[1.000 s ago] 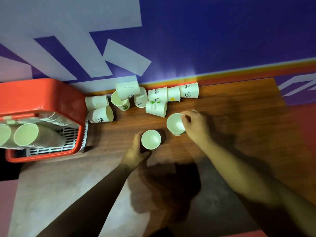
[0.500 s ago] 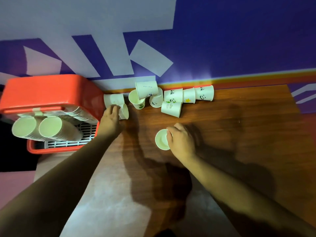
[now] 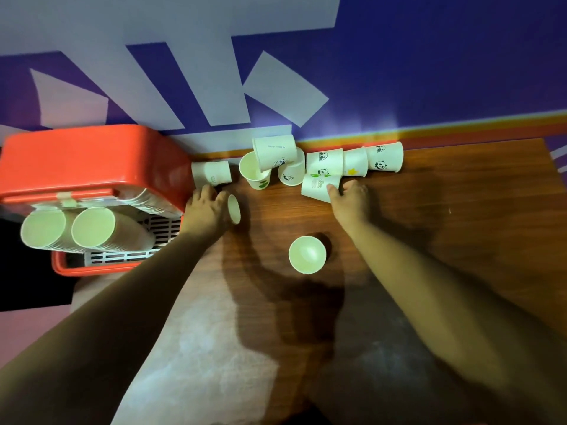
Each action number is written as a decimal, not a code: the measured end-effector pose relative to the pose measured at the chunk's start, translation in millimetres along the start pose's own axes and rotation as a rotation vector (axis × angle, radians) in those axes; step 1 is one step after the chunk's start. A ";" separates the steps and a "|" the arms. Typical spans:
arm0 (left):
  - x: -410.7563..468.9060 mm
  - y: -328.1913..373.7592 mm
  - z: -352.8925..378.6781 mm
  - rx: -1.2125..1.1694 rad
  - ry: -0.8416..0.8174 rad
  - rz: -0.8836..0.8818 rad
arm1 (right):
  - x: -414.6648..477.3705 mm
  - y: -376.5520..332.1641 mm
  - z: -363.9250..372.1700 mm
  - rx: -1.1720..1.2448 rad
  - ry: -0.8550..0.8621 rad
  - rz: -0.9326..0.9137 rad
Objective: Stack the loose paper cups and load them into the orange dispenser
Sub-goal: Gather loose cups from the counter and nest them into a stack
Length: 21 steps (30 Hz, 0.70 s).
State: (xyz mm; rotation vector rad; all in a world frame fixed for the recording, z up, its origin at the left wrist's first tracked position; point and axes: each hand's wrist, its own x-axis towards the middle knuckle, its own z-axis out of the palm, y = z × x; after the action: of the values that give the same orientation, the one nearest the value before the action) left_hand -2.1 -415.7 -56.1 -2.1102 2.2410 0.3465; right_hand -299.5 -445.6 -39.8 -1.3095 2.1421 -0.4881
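- Nearest me, one upright paper cup (image 3: 307, 254) stands alone on the wooden table (image 3: 460, 225), between my forearms.
- My left hand (image 3: 206, 210) closes on a tipped cup (image 3: 234, 209) beside the orange dispenser (image 3: 92, 161); my palm hides most of it.
- My right hand (image 3: 351, 199) grips a leaf-print cup (image 3: 319, 187) lying on its side.
- Behind, the loose cups (image 3: 322, 162) lie jumbled along the wall, some overlapping.
- The dispenser's two cup stacks (image 3: 89, 231) are cut partly by its lid.
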 end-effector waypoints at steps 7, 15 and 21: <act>-34.4 21.9 -18.0 -0.652 0.088 -0.024 | 4.4 -1.8 2.7 0.031 -0.077 0.037; -77.9 92.6 -43.6 -1.216 -0.161 0.156 | -25.7 15.0 -32.0 0.193 -0.020 -0.062; -84.4 109.7 -23.3 -0.983 -0.201 0.255 | -43.4 24.0 -61.4 0.249 0.012 -0.129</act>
State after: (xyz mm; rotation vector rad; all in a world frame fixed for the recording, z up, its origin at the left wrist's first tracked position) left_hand -101.8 -332.2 -3.4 -1.8871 2.4643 1.8955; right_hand -339.8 -395.4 5.8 -1.3094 1.9406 -0.7904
